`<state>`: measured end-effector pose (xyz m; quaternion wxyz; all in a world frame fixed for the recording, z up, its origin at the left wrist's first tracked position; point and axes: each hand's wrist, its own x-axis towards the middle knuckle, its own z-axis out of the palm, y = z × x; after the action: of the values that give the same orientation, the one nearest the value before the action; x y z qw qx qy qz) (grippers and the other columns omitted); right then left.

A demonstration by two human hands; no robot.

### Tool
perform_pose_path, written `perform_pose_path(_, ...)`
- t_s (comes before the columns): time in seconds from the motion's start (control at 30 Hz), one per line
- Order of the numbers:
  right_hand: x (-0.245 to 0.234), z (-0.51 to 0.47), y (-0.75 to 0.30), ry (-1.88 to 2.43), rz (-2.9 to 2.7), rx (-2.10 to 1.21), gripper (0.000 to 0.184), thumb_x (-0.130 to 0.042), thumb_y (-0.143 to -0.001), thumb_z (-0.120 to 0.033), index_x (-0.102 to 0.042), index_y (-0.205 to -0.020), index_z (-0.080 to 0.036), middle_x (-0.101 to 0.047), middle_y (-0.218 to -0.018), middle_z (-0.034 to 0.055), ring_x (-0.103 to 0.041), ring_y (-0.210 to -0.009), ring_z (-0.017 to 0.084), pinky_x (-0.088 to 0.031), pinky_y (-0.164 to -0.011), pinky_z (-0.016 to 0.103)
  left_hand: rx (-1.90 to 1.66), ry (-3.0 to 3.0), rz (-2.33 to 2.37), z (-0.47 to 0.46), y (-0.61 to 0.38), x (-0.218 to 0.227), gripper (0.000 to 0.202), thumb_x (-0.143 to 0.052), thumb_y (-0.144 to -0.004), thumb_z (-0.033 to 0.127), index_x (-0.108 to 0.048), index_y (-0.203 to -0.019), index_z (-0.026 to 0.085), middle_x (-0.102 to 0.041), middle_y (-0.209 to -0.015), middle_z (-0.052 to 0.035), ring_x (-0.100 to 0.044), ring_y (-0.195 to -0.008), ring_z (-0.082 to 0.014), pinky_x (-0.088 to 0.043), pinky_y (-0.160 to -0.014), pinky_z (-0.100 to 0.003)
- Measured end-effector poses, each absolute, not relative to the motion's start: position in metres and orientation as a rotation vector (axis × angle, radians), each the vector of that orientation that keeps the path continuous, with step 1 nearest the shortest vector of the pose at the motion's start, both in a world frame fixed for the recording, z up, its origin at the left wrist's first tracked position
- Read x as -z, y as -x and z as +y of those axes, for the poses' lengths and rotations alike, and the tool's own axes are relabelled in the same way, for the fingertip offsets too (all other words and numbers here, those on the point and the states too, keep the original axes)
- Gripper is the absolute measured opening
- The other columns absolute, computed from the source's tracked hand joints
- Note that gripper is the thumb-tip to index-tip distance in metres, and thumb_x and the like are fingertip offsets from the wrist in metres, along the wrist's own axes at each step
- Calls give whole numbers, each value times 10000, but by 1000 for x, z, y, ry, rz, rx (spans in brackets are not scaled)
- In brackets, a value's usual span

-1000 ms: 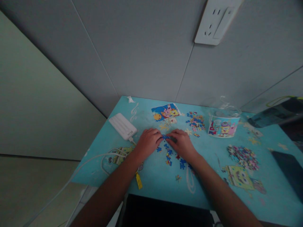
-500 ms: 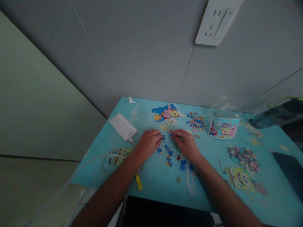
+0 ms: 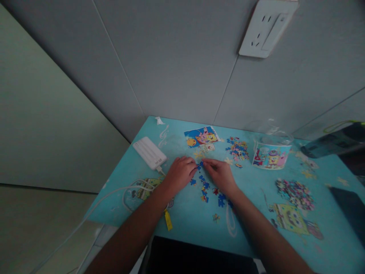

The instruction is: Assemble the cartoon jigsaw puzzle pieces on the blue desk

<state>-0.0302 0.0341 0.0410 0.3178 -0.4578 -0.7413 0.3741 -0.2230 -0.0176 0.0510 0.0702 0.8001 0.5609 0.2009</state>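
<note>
My left hand (image 3: 180, 173) and my right hand (image 3: 220, 174) rest on a light blue table (image 3: 188, 213) with their fingertips meeting over small blue puzzle pieces (image 3: 200, 166). Both hands have curled fingers pinching at these pieces. More loose blue pieces (image 3: 205, 187) lie scattered just below and between the hands. A partly joined picture section (image 3: 201, 136) lies beyond the hands, near the wall.
A white power bank (image 3: 149, 153) with a white cable (image 3: 125, 190) sits to the left. A heap of pieces (image 3: 238, 148) and a clear printed tub (image 3: 271, 153) stand at the back right; another heap (image 3: 295, 189) lies right. A wall socket (image 3: 268, 28) is above.
The fingertips parted slightly half a second ago and have come together again over the blue pieces. The view shifted a little.
</note>
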Motion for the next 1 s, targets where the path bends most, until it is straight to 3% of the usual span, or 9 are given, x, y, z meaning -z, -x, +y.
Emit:
perform_pose_path(0.17, -43, 33, 32, 1182, -2167, -668, 186, -604, -915, -252, -775, -986, -260, -774, -951, 35, -702, -891, 232, -518, -843, 367, -609, -2410, 1691, -18, 223, -51, 125, -615, -937, 239, -714, -1013, 225, -671, -1005, -32, -599, -987, -220, -441, -863, -388)
perform_pose_path(0.33, -45, 32, 31, 1255, -2204, -591, 178, -602, -904, -247, -772, -956, -235, -766, -893, 36, -683, -803, 213, -496, -759, 326, -615, -2395, 1687, -19, 223, -53, 132, -609, -939, 237, -715, -1016, 221, -663, -1009, -38, -603, -984, -215, -448, -872, -387)
perform_pose_path(0.57, -45, 29, 33, 1345, -2218, -515, 226, -612, -894, -277, -739, -1073, -225, -750, -848, 29, -668, -769, 199, -468, -744, 303, -614, -2391, 1681, -20, 223, -53, 133, -597, -942, 224, -717, -995, 210, -658, -1009, -44, -609, -997, -214, -452, -899, -393)
perform_pose_path(0.77, -49, 26, 35, 1397, -2296, -439, 135, -613, -895, -271, -742, -879, -232, -722, -818, 29, -642, -795, 199, -436, -772, 308, -620, -2379, 1673, -20, 223, -53, 152, -598, -940, 212, -720, -1030, 222, -659, -1019, -42, -608, -1002, -208, -454, -897, -382)
perform_pose_path(1.0, -45, 25, 35, 1372, -2325, -349, 179, -611, -915, -310, -696, -792, -212, -672, -796, 52, -606, -795, 209, -419, -768, 325, -609, -2412, 1690, -21, 221, -55, 164, -580, -951, 218, -720, -1036, 224, -666, -1020, -44, -593, -1009, -216, -444, -895, -398)
